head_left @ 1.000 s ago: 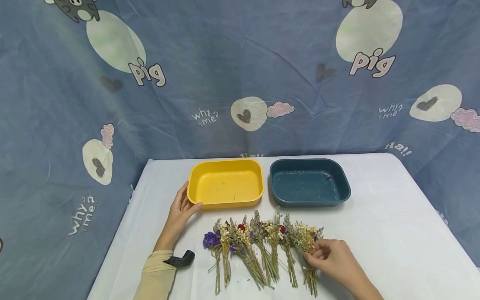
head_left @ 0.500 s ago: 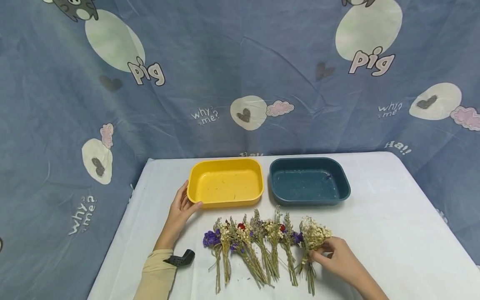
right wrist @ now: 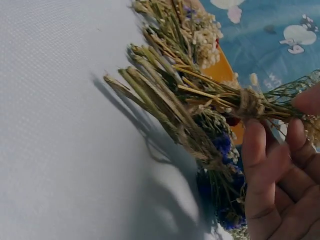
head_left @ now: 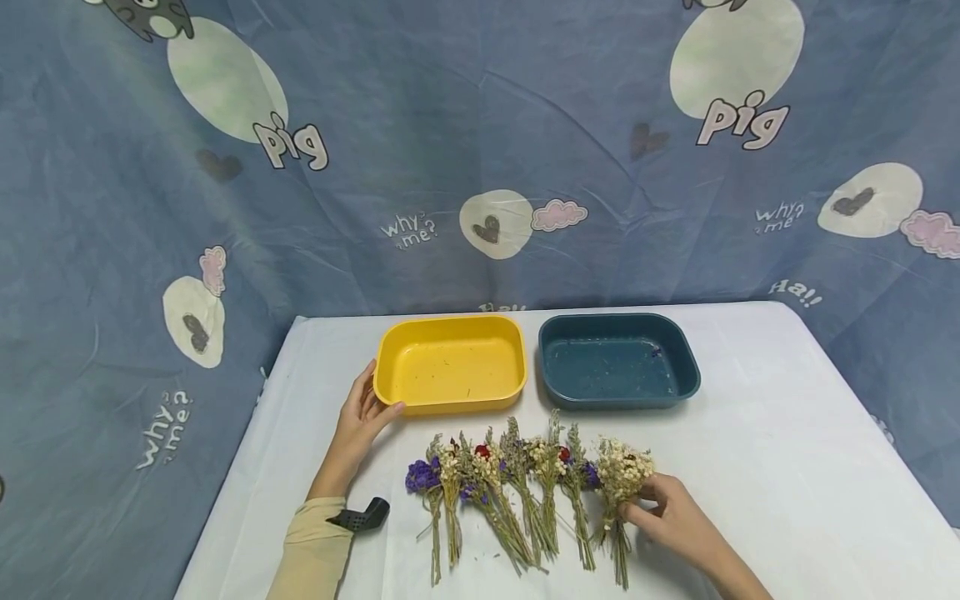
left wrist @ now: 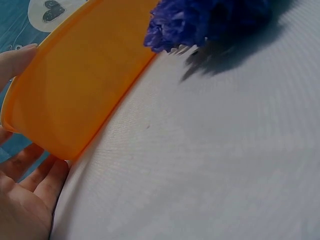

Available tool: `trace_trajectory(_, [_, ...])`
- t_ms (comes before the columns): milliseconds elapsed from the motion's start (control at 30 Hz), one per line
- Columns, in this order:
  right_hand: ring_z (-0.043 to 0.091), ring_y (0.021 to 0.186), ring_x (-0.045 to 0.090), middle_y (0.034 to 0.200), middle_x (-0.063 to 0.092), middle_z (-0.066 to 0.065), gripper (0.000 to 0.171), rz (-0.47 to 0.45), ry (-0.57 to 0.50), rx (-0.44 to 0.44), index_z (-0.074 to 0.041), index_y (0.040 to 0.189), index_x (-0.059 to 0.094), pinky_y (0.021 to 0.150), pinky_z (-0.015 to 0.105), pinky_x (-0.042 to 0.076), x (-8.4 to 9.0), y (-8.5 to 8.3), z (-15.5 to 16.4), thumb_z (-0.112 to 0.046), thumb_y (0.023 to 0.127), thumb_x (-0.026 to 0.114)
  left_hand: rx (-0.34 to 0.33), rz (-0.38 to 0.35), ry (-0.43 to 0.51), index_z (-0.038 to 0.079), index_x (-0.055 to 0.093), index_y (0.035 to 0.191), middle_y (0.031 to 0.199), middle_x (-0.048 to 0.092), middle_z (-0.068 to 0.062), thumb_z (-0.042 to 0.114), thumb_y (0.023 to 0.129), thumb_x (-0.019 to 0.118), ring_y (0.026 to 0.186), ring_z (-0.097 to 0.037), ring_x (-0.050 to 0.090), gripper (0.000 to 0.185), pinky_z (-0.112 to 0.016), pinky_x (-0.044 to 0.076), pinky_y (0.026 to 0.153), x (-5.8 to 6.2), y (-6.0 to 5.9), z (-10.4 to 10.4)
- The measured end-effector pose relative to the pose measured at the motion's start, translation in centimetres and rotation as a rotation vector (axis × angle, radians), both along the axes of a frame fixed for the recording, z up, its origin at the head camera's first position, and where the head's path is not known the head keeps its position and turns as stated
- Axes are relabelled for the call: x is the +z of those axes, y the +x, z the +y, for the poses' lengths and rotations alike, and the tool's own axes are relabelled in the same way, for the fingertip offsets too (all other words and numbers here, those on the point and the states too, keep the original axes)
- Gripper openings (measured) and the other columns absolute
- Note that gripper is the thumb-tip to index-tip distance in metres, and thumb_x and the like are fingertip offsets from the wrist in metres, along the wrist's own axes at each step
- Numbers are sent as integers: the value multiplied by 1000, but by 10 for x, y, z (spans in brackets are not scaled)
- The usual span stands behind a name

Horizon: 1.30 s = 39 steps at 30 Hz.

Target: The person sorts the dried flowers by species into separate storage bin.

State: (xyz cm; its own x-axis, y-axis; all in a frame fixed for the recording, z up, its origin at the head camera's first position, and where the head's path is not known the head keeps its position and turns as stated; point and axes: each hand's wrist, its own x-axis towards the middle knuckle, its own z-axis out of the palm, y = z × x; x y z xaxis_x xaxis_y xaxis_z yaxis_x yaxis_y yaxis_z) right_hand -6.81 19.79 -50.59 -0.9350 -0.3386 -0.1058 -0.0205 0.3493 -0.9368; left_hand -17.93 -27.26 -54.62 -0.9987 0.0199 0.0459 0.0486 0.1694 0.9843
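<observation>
Right hand (head_left: pixel 675 518) pinches the end bunch (head_left: pixel 619 483) lower centre, other bunches (head_left: pixel 495 492) crowding its left; left hand (head_left: pixel 360 421), fingers relaxed, touches the yellow tray (head_left: pixel 450 367); open cloth (head_left: pixel 787 467) at right.

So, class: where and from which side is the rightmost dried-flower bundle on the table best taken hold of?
Probably at the twine-bound stems, just below the flower heads, from the right: the bundle ends the row, and the right hand already pinches it there.

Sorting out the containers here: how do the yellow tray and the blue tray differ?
The yellow tray is bright yellow and stands left; the blue tray is dark teal-blue and stands right. The left hand touches the yellow tray's corner; nothing touches the blue tray. Both are shallow, rounded rectangles.
</observation>
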Motion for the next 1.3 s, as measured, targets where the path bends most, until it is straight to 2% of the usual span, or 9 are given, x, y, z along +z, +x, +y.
trace_trajectory(67, [-6,85,65,101,71,24,26,-35,-79,16,16,114,56,55,32,63,-2,0,0,0,95,61,-1,0,5,32,19,166,168,30,-7,19,94,78,156,-29,33,93,-8,41,111,0,0,0])
trace_trajectory(200, [-3,74,57,91,66,1,15,-62,-231,90,12,111,46,56,25,58,-7,0,0,3,101,52,-3,-1,11,31,19,166,168,30,-8,19,95,78,156,-29,32,93,-7,40,111,-2,0,0])
trace_trajectory(300, [0,74,59,96,69,-7,27,-88,-304,125,13,126,44,56,24,57,-8,0,0,0,104,52,3,0,12,30,19,166,169,29,-7,19,94,78,156,-29,32,94,-8,40,111,-2,0,0])
trace_trajectory(433, [1,74,65,98,71,-8,34,-109,-346,120,13,133,43,59,27,61,-8,3,-1,-2,104,55,3,2,6,29,18,166,169,28,-7,20,94,78,156,-28,32,94,-8,40,112,-2,0,-1])
trace_trajectory(567, [4,77,71,99,73,-7,32,-143,-396,84,5,130,50,63,23,61,-6,5,-3,1,100,60,-2,9,4,28,18,167,169,29,-7,19,95,77,156,-30,32,94,-8,40,112,-2,1,-1])
trace_trajectory(700, [9,87,76,103,74,-6,31,-173,-453,76,-4,127,54,69,23,63,-5,7,-3,3,98,63,-4,9,8,28,18,167,169,28,-7,19,95,77,156,-30,32,93,-8,40,112,-2,1,-2])
trace_trajectory(867, [8,98,75,106,77,-7,31,-199,-447,60,-12,126,58,80,24,64,-2,8,-2,1,99,63,0,11,6,26,18,167,169,29,-9,18,95,76,156,-31,32,92,-8,41,111,-2,0,-1])
trace_trajectory(1100, [5,102,73,108,74,-10,32,-155,-529,129,-14,122,61,88,22,63,-1,8,3,8,98,59,-1,10,-3,24,17,167,169,29,-10,18,96,76,156,-31,32,92,-9,40,112,0,0,-1])
trace_trajectory(1300, [5,103,71,110,74,-10,31,-189,-514,160,-13,122,63,91,23,62,6,10,2,6,98,61,-2,9,-4,23,16,167,168,29,-10,19,96,76,156,-31,32,93,-8,41,111,-1,-1,-1])
